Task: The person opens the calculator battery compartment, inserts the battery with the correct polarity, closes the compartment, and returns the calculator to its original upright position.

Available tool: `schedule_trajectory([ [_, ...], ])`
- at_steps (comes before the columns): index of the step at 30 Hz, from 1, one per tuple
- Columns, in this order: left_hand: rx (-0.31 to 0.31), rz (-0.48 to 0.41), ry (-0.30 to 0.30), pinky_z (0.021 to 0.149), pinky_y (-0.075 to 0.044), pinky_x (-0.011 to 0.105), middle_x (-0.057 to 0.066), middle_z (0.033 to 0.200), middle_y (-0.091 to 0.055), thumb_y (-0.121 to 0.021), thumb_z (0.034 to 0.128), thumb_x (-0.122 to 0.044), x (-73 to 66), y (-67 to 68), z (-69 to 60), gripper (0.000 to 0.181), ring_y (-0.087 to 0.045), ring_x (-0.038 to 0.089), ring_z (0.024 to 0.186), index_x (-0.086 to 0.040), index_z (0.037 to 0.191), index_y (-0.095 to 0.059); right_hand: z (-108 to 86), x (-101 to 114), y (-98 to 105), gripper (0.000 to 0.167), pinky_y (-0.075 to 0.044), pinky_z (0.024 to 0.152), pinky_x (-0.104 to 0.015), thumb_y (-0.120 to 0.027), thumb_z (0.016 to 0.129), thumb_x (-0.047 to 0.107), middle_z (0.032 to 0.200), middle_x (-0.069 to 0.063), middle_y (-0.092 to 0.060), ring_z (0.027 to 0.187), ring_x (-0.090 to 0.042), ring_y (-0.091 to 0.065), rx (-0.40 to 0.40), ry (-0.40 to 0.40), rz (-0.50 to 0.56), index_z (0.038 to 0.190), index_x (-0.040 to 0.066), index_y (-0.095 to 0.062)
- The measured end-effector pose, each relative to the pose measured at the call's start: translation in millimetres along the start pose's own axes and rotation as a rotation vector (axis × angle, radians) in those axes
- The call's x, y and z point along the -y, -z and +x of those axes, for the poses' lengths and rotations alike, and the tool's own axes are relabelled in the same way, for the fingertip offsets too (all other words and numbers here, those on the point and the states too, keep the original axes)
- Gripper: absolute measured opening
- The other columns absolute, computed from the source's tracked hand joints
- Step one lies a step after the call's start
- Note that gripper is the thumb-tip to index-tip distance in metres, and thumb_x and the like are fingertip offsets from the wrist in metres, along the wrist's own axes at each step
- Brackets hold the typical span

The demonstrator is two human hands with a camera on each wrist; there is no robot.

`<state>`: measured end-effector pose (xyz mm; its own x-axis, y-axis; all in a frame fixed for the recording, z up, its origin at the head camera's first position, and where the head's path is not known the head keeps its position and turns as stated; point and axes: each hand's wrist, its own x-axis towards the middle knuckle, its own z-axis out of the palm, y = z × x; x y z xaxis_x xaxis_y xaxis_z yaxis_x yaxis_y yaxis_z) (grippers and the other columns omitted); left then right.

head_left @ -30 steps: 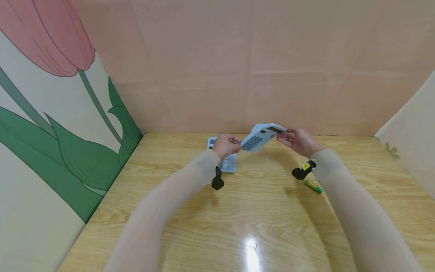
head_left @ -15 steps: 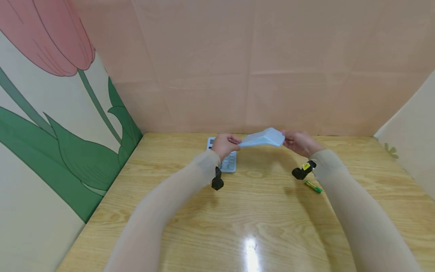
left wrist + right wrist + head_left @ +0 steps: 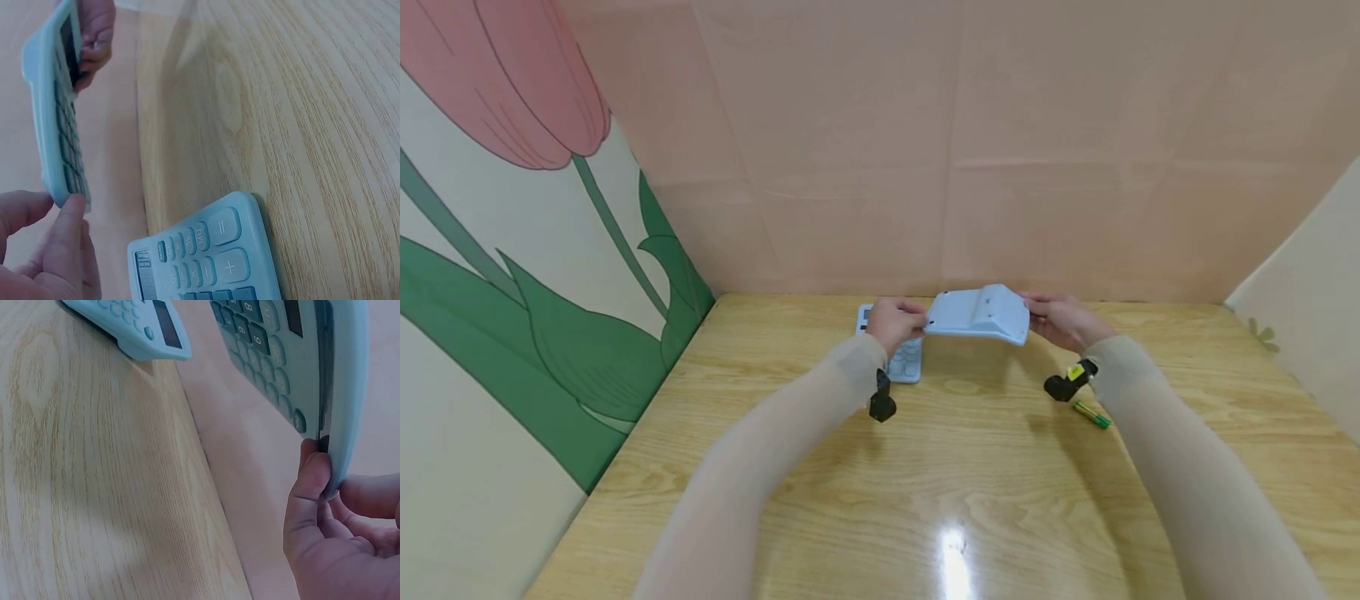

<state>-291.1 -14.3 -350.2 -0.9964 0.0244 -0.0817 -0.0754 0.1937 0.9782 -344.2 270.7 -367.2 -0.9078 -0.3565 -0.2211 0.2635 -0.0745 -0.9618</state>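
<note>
A light blue calculator (image 3: 977, 310) is held in the air between both hands, its back with a raised block turned up toward the head view. My left hand (image 3: 893, 323) pinches its lower end between thumb and fingers. At the display end, my right hand (image 3: 1066, 322) grips the edge; the right wrist view shows thumb and fingers pinching a corner of the calculator (image 3: 347, 381). A dark seam runs along that edge. A second light blue calculator (image 3: 906, 363) lies keys up on the table under my left hand, which partly hides it in the head view.
On the wooden table (image 3: 865, 517), small green and gold cylinders (image 3: 1092, 415), which look like batteries, lie beside my right forearm. A pink cloth wall (image 3: 850, 167) rises behind the table's far edge. A wall with a painted tulip (image 3: 512, 83) stands at left.
The held calculator has been turned over: its keys and display faced the head view a second ago, and its back faces it now. Both hands stay in nearly the same place.
</note>
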Motion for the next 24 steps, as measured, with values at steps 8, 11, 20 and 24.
schedule_trajectory([
  [8, 0.063, 0.02, 0.098, 0.088, -0.059, 0.04, 0.015, 0.109, -0.07, -0.071, 0.0873, -0.005, 8.4, 1.5, 7.8, 0.031, -0.067, 0.019, 0.082, 0.002, 0.117, -0.066, 0.0, -3.4, -3.8, 0.041, -0.052, 0.082, -0.02, -0.035, 0.105, 0.012, 0.098, 0.009, -0.062, 0.092, -0.005, -0.057, -0.027, -0.02, -0.11, 0.142, -0.005, -0.031],
  [11, 0.084, 0.026, 0.127, 0.086, -0.06, 0.039, 0.015, 0.103, -0.07, -0.072, 0.0869, -0.005, 11.8, 1.3, 11.8, 0.03, -0.063, 0.014, 0.074, 0.001, 0.116, -0.067, -1.1, -4.5, -4.0, 0.037, -0.052, 0.083, -0.02, -0.038, 0.105, 0.016, 0.097, 0.009, -0.061, 0.091, -0.006, -0.057, -0.058, -0.035, -0.14, 0.136, -0.003, -0.04],
  [20, 0.109, 0.015, 0.12, 0.091, -0.057, 0.041, 0.016, 0.107, -0.07, -0.07, 0.0885, -0.006, 9.6, 3.6, 3.8, 0.03, -0.063, 0.015, 0.077, 0.002, 0.118, -0.066, -5.6, -6.0, -4.0, 0.021, -0.054, 0.081, -0.015, -0.041, 0.104, 0.014, 0.092, 0.012, -0.063, 0.087, -0.001, -0.062, -0.074, -0.039, -0.137, 0.122, 0.004, -0.046],
  [24, 0.103, 0.01, 0.126, 0.085, -0.06, 0.035, 0.015, 0.11, -0.069, -0.069, 0.0888, -0.005, 8.6, 4.0, 0.4, 0.03, -0.066, 0.017, 0.082, 0.002, 0.118, -0.066, -6.9, -4.5, -2.9, 0.013, -0.055, 0.082, -0.017, -0.047, 0.102, 0.015, 0.091, 0.011, -0.065, 0.087, -0.002, -0.063, -0.072, -0.042, -0.141, 0.112, 0.009, -0.053],
])
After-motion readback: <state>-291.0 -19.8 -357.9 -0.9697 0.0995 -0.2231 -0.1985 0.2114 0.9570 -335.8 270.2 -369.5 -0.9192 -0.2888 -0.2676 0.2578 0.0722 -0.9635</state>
